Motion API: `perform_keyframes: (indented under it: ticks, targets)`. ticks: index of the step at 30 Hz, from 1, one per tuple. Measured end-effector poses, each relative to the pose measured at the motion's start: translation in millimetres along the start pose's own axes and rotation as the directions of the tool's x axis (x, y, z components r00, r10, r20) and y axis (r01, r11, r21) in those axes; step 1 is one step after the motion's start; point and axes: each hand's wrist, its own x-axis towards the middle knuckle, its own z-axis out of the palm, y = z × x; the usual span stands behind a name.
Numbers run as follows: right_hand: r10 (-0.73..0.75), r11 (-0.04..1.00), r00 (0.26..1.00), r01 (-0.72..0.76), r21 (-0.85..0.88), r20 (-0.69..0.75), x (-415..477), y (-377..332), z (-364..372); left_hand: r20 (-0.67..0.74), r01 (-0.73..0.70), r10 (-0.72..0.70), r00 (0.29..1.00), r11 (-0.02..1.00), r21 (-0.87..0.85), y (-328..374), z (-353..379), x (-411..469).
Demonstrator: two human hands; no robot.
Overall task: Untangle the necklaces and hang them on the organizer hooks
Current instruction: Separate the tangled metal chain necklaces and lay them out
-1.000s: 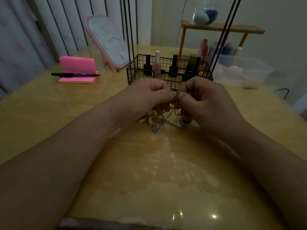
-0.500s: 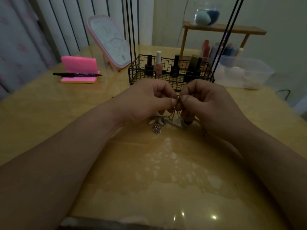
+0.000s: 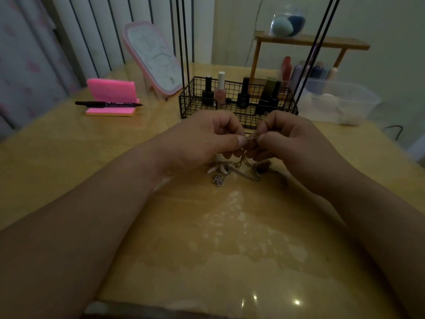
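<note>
A tangle of necklaces [image 3: 239, 172], silver and gold chains with a white shell pendant, lies on the wooden table just below my hands. My left hand [image 3: 207, 139] and my right hand [image 3: 287, 141] meet above it, each pinching a thin gold chain [image 3: 250, 138] between thumb and curled fingers. The chain runs down from my fingertips into the tangle. Behind my hands stands the black wire organizer [image 3: 239, 104], with thin black rods [image 3: 184, 42] rising out of the top of the frame. Its hooks are out of view.
Nail polish bottles [image 3: 220, 89] stand in the organizer's basket. A pink notepad with a black pen [image 3: 108, 103] lies at left, a pink-framed mirror [image 3: 154, 58] behind it. A clear plastic box [image 3: 340, 104] and a small wooden shelf [image 3: 310, 42] stand at right.
My hands stay together on the chain, with fingertips shifting slightly. The tangle below has barely moved.
</note>
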Motion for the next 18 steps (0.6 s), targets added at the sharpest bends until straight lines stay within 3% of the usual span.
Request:
perform_keyframes:
  ticks: [4,7,18]
  targets:
    - [0.074,0.975,0.991,-0.096,0.198,0.114,2.4,3.1,-0.9,-0.007,-0.012,0.012,1.000,1.000,0.013,2.4,0.7,-0.4]
    - [0.091,0.959,0.984,-0.129,0.252,0.156,3.8,4.8,-1.4,-0.017,-0.029,0.029,0.999,0.999,0.043,3.0,1.1,-1.0]
    - [-0.009,0.992,0.999,0.015,-0.129,0.047,-2.1,1.3,-2.1,-0.041,-0.041,0.044,0.998,0.996,0.076,7.4,3.6,-4.0]
